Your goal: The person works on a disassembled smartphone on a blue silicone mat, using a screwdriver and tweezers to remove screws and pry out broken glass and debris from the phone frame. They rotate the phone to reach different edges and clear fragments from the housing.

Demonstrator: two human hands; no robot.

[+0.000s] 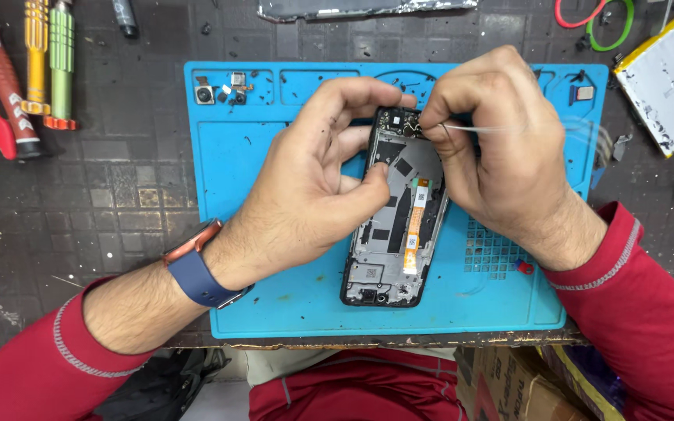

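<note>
dark, scuffed counter (pixel 118 195) spreads under a bright blue rubber repair mat (pixel 274 304) with shallow moulded trays along its far edge. on the mat lies an opened black smartphone with its back cover off (pixel 395 226), circuit parts and an orange flex ribbon showing, its long side running away from me. my left hand (pixel 313 187) grips the phone's left edge, thumb pressed across the inside and fingers curled over the top corner. my right hand (pixel 493 148) is pinched tight around thin metal tweezers (pixel 477 129), the tips down at the phone's top end near the camera area. small loose camera modules (pixel 220 90) sit in the mat's far left tray. red, yellow and green handled screwdrivers (pixel 33 70) lie on the counter off to my left, well apart from the mat
</note>
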